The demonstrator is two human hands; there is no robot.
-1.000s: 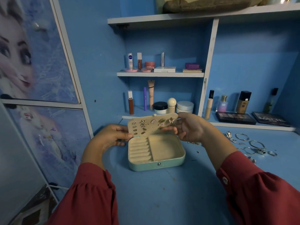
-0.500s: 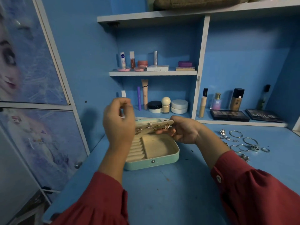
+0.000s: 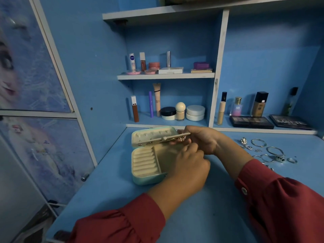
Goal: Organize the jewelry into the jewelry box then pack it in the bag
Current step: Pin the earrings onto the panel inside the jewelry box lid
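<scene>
Blue desktop nearest, with two red sleeves reaching in over it. Next, left hand over the right half of the jewelry box, fingers curled and tucked up beneath the raised insert. Fingertips hidden, so cannot tell whether anything is pinched there.

Just beyond, right hand grips the right end of the earring panel, thumb on top and fingers under. Holds it close to level, above the open base and in front of the upright lid. Several small studs on the panel, with a butterfly earring right beside the gripping fingers.

Judging by looks: panel thin, light and fairly stiff. Best taken by a bare edge, never across the studded face, since the studs look tiny, snag-prone and easy to knock loose. Box probably light too, with a rigid, smooth shell likely to slide on the desk. Better steadied by the side walls, and lifted only once shut.

Farther right on the desk, well apart from the box, bangles, a ring and a chain piece, not yet packed. Thin, slick hoops; better pinched by the rim, one at a time.

Farthest, shelves lined with cosmetics. No bag in view.
</scene>
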